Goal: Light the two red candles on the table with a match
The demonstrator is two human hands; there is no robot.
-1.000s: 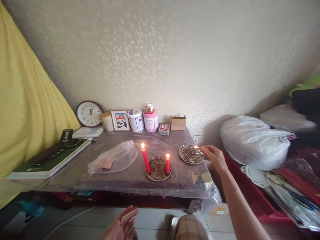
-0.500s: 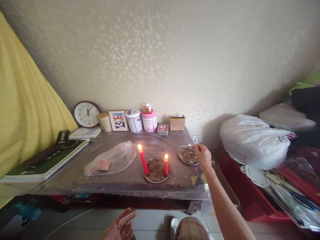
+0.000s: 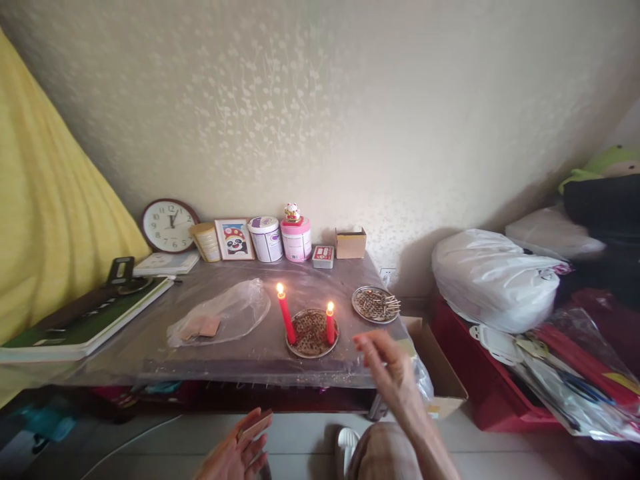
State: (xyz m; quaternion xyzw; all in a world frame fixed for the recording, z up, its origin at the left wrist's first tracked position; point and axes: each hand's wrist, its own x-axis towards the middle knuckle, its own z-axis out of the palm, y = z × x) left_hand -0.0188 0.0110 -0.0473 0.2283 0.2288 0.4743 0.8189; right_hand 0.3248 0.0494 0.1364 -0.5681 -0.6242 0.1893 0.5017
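Two lit red candles [image 3: 286,315] stand in a round metal dish [image 3: 312,333] near the front of a low table [image 3: 240,360] covered in plastic film. A second metal dish [image 3: 375,304] to its right holds several spent matchsticks. My right hand [image 3: 384,360] hovers in front of the table edge, blurred by motion, its fingers loosely apart and seemingly holding nothing. My left hand [image 3: 237,452] sits low near my lap, fingers wrapped round a small matchbox [image 3: 255,425].
A clear plastic bag [image 3: 220,319] lies left of the candles. A clock [image 3: 167,225], a framed picture, tins and small boxes line the wall. Books [image 3: 85,320] lie at the left. A cardboard box [image 3: 440,373] and white bags [image 3: 495,277] are to the right.
My right hand left a burning match in the right dish, then drew back toward me off the table. The match flame is gone. My left hand stayed put.
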